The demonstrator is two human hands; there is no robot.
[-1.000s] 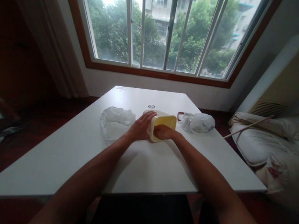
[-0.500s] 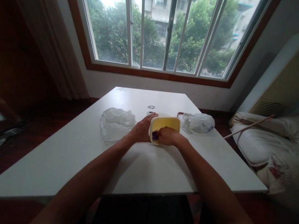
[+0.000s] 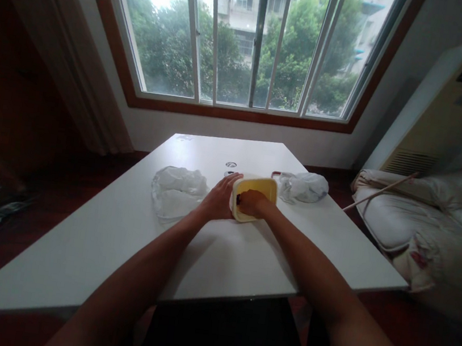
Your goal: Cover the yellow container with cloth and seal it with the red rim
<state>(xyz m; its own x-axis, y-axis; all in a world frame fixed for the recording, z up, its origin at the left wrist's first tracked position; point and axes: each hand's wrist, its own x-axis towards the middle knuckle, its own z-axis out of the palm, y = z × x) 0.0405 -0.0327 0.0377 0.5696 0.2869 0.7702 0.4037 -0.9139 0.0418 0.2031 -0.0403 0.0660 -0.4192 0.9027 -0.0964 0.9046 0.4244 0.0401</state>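
A yellow container point(image 3: 270, 189) with a pale rim stands tilted toward me on the white table point(image 3: 119, 237). My left hand point(image 3: 219, 199) holds its left side, fingers along the outer wall. Inside it is my right hand point(image 3: 253, 202), with fingers bent around a dark purple thing point(image 3: 239, 199) that is mostly hidden. Left of the container lies a crumpled clear plastic bag point(image 3: 179, 188). A white plastic bag point(image 3: 304, 187) lies to its right.
Small round marks point(image 3: 231, 164) show on the table behind the container. At the right are a pale padded seat point(image 3: 384, 209) and a thin stick point(image 3: 383, 190) leaning over it. A window spans the far wall.
My right hand has moved slightly deeper into the container, and less of the purple thing shows. The whole view has shifted a little.
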